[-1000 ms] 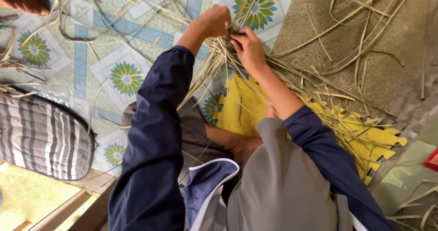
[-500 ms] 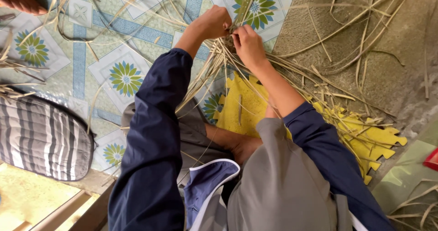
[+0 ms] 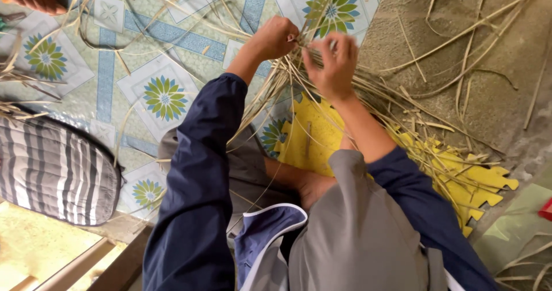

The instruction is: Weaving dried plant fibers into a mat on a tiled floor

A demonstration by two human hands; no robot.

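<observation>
Since half a second back, my right hand (image 3: 333, 66) has lifted off the knot of fibres and spread out, fingers fanned and loose, where before it was pressed tight against the left. Only its fingertips now pinch a thin pale strand, drawn taut across to my left hand (image 3: 277, 37). My left hand is curled into a fist around the gathered point of the dried straw strips (image 3: 299, 78), gripping it firmly.

That bundle sits on the floor ahead of my knees, at the edge of the flowered mat. Its strips are flat, narrow and stiff, a dull straw colour, and they splay out from my hands like a fan toward my lap and off to the right. Some are split and frayed at the ends.

Under them lies a yellow foam mat (image 3: 310, 136) with jigsaw-toothed edges, matte and slightly dimpled. The vinyl floor sheet (image 3: 109, 66) is glossy, printed with blue bands and green-and-blue flower medallions. To the right is a coarse brown woven mat (image 3: 489, 95), rough in grain, with loose strands scattered over it. A padded cushion (image 3: 52, 170) in grey and white stripes rests at my left.
</observation>
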